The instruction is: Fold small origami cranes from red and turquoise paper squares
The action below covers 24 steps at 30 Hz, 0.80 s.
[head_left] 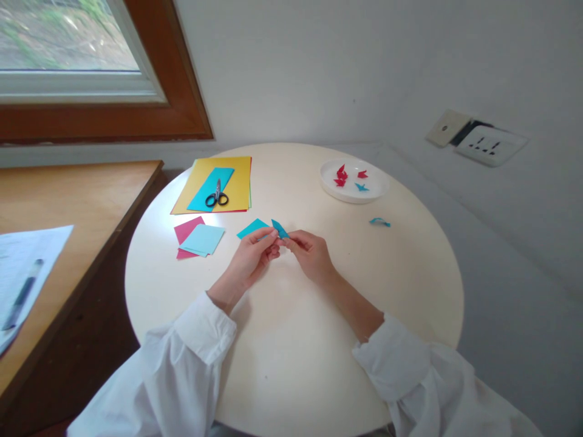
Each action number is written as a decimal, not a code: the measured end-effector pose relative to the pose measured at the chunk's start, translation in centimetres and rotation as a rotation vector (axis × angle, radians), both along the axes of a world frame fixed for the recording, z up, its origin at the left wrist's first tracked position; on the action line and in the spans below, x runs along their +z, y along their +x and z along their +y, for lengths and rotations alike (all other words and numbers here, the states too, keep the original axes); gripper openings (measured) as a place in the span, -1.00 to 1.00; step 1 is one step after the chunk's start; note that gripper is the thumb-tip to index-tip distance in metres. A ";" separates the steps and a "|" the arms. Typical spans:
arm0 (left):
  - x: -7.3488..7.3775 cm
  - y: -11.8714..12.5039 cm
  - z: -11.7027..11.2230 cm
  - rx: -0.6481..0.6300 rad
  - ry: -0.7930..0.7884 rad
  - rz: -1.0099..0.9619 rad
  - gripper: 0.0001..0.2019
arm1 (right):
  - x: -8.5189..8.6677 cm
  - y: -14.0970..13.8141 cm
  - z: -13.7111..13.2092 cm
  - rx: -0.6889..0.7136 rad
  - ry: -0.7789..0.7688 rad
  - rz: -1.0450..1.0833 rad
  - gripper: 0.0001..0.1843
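My left hand (pixel 253 256) and my right hand (pixel 310 254) meet over the middle of the round white table (pixel 291 340). Both pinch a small folded blue paper piece (pixel 279 228) between the fingertips, its pointed end sticking up. A flat blue paper square (pixel 252 228) lies on the table just behind my left hand. Both arms wear white sleeves.
Black scissors (pixel 217 196) lie on a blue strip atop yellow sheets (pixel 214 182) at the back left. Pink and light blue squares (pixel 198 238) lie nearby. A white plate (pixel 354 180) holds small red and blue folded pieces. A blue scrap (pixel 379 222) lies to the right. A wooden desk (pixel 68 218) stands left.
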State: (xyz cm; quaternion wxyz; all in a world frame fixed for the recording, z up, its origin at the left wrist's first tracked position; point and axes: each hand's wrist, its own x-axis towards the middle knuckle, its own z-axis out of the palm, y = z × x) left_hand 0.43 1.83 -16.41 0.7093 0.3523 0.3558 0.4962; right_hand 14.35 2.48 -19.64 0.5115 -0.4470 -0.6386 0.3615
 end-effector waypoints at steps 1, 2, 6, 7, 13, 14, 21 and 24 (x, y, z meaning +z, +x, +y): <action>0.0 0.0 0.0 0.014 0.022 0.019 -0.80 | -0.1 0.0 0.0 -0.008 0.007 -0.008 -0.84; 0.0 0.0 0.0 0.033 0.043 0.042 -0.80 | -0.1 0.0 0.1 -0.025 0.016 -0.014 -0.85; -0.1 0.1 0.0 0.139 0.098 0.125 -0.79 | 0.4 0.1 -0.1 -0.143 0.139 -0.030 -0.78; -0.2 0.1 0.0 0.160 0.111 0.139 -0.78 | 0.6 0.1 -0.3 -0.160 0.176 -0.035 -0.77; -0.5 0.2 0.1 0.169 0.196 0.205 -0.81 | 1.3 -0.1 -0.7 -0.114 0.189 0.005 -0.88; -0.5 0.2 0.1 0.162 0.206 0.215 -0.80 | 1.3 -0.2 -0.7 -0.108 0.180 0.017 -0.89; -0.3 0.2 -0.2 0.149 0.206 0.194 -0.77 | 1.2 -0.1 -0.6 -0.141 0.172 0.012 -0.91; -0.3 0.2 -0.2 0.180 0.204 0.206 -0.81 | 1.2 0.0 -0.5 -0.120 0.215 -0.007 -0.90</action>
